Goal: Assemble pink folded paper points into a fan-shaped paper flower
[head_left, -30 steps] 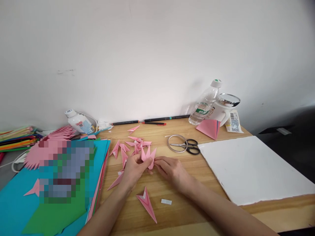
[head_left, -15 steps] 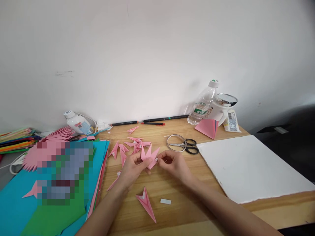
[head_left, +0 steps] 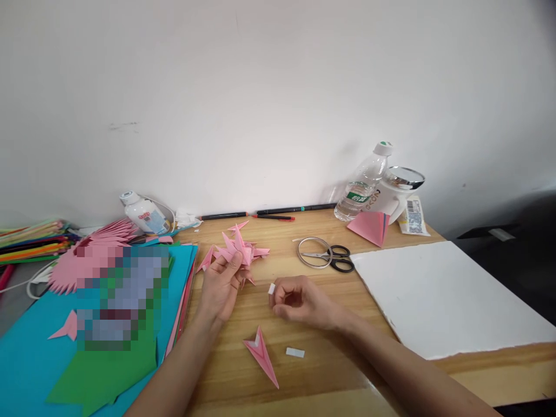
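My left hand pinches a pink folded-paper piece with several pointed tips, thumb in front. Behind it more pink folded pieces lie on the wooden table, partly hidden. My right hand is apart from the paper, its fingers curled, with a small white tape strip at the index fingertip; whether the thumb presses on it I cannot tell. Nearer to me lie a single pink folded point with a white patch and a loose white strip.
A tape roll overlaps the scissors. At right lies a white board; behind it stand a water bottle and a mug. Coloured paper sheets and a pink fringed ring are at left.
My left hand has carried the pink folded piece up and leftward, away from my right hand. The right hand has drawn back slightly downward, the white strip now showing at its fingertip.
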Demonstrator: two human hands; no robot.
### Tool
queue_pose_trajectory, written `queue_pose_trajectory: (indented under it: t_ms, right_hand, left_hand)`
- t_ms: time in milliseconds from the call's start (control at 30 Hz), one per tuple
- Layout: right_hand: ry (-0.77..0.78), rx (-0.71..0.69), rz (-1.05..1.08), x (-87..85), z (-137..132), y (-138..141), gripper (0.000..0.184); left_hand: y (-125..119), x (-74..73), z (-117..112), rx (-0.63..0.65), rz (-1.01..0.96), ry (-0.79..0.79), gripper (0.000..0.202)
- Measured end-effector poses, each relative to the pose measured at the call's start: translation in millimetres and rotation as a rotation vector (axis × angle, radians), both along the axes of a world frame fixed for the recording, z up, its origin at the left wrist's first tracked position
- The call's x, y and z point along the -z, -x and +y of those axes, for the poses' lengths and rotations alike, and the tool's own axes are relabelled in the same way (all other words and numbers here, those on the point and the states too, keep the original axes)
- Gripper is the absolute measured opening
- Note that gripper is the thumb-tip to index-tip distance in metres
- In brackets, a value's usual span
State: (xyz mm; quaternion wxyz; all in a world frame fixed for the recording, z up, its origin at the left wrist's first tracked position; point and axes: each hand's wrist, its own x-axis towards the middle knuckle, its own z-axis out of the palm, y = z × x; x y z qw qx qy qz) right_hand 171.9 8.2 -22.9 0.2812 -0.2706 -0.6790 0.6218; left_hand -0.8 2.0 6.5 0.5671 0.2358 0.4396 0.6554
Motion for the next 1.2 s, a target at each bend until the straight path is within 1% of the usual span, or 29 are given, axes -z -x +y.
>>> queue_pose_trajectory:
  t_ms: [33, 67, 133, 167, 233, 300, 333, 367, 433, 467, 533, 600, 633, 667, 700, 767, 833, 867, 933, 1000, 1067, 1200]
  right_hand:
    - [-0.026, -0.04, -0.003, 0.5, -0.9, -0.5, 0.009]
    - [-0.084, -0.055, -0.026, 1.0, -2.0, -0.7, 0.012]
    - [-0.287, -0.073, -0.094, 1.1, -4.6, -0.6, 0.022]
    - [-0.404, -0.11, -0.126, 0.3, -6.2, -0.4, 0.027]
    - [-0.587, -0.239, -0.171, -3.0, -10.0, 0.0, 0.038]
    - [-0.68, -0.379, -0.21, -7.6, -14.3, 0.5, 0.048]
    - [-0.717, -0.425, -0.228, -9.6, -16.4, 0.7, 0.049]
    - [-0.748, -0.45, -0.241, -11.0, -18.4, 1.0, 0.046]
    - [-0.785, -0.446, -0.252, -11.6, -21.1, 1.6, 0.031]
    - [-0.789, -0.421, -0.253, -10.5, -21.6, 1.8, 0.024]
    - [-0.776, -0.354, -0.252, -6.5, -21.1, 2.2, 0.015]
    - [-0.738, -0.274, -0.223, -1.8, -19.0, 2.8, 0.011]
    - [-0.693, -0.224, -0.192, 0.0, -17.7, 3.4, 0.01]
    - [-0.613, -0.163, -0.16, 1.0, -16.3, 4.1, 0.012]
    - [-0.502, -0.086, -0.124, 1.2, -14.7, 4.9, 0.015]
    - [-0.22, 0.089, -0.028, -1.1, -10.7, 6.3, 0.021]
    - [0.034, 0.245, 0.107, -5.1, -5.0, 6.1, 0.026]
    - [0.116, 0.294, 0.175, -6.9, -1.7, 5.3, 0.027]
    - [0.21, 0.378, 0.255, -8.5, 5.0, 2.3, 0.029]
    - [0.288, 0.398, 0.29, -7.1, 10.3, -0.8, 0.031]
    - [0.344, 0.38, 0.297, -4.0, 13.1, -2.7, 0.033]
    - [0.342, 0.348, 0.287, 0.5, 13.3, -1.4, 0.033]
  left_hand:
    - [1.0, -0.1, 0.5, -0.005, -0.006, 0.001, 0.024]
    - [1.6, 0.0, 0.7, -0.006, -0.009, 0.001, 0.024]
    - [1.8, 0.2, 0.2, -0.004, -0.011, -0.007, 0.022]
    - [1.6, 0.2, -0.3, -0.002, -0.008, -0.013, 0.021]
    - [0.8, -0.3, -1.8, 0.02, 0.007, -0.026, 0.019]
    - [-0.1, -1.3, -3.2, 0.048, 0.023, -0.03, 0.018]
    - [-0.6, -2.0, -3.8, 0.056, 0.029, -0.025, 0.018]
    - [-1.0, -2.7, -4.2, 0.06, 0.032, -0.018, 0.018]
    - [-1.7, -3.6, -4.5, 0.06, 0.033, -0.01, 0.019]
    - [-1.9, -3.8, -4.5, 0.063, 0.034, -0.01, 0.019]
    - [-2.2, -3.2, -4.0, 0.073, 0.034, -0.017, 0.019]
    - [-2.4, -1.5, -3.4, 0.079, 0.036, -0.017, 0.019]
    - [-2.5, -0.6, -3.1, 0.077, 0.037, -0.014, 0.018]
    - [-2.7, 0.3, -2.9, 0.072, 0.036, -0.006, 0.018]
    - [-3.0, 0.9, -2.7, 0.067, 0.034, 0.005, 0.018]
    - [-3.9, 1.6, -2.8, 0.058, 0.035, 0.025, 0.018]
    - [-5.0, 1.5, -3.2, 0.058, 0.056, 0.031, 0.018]
    - [-5.7, 1.4, -3.6, 0.059, 0.076, 0.032, 0.018]
    - [-7.1, 1.2, -4.5, 0.057, 0.126, 0.042, 0.016]
    - [-8.8, 1.6, -5.5, 0.06, 0.17, 0.068, 0.016]
    - [-10.4, 2.8, -6.3, 0.085, 0.204, 0.095, 0.017]
    - [-12.7, 6.2, -7.0, 0.173, 0.252, 0.13, 0.02]
